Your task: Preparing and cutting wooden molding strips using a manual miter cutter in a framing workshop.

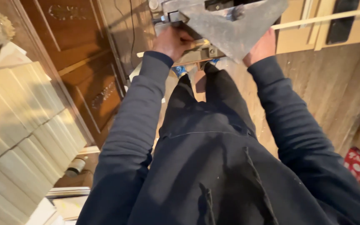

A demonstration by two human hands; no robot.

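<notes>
Looking straight down the person's dark body now, both arms in dark blue sleeves are stretching out to a grey metal saw base (230, 25) at the top of the view. The left hand (173, 41) is curling its fingers around a thin pale wooden strip (313, 20), pinching it down against the machine just beside the metal fence. The right hand (262, 48) is pressing up against the lower right edge of the grey plate, and its fingers are hiding behind the metal, so I cannot tell whether they are spread or closed. The strip is running from the left hand out past the right side of the machine, crossing in front of pale cabinet panels. A dark brown wooden door (80, 71) is lying on the floor to the left, beside stacked cream boards (17, 125), and a red carton (358, 163) is sitting at far right
</notes>
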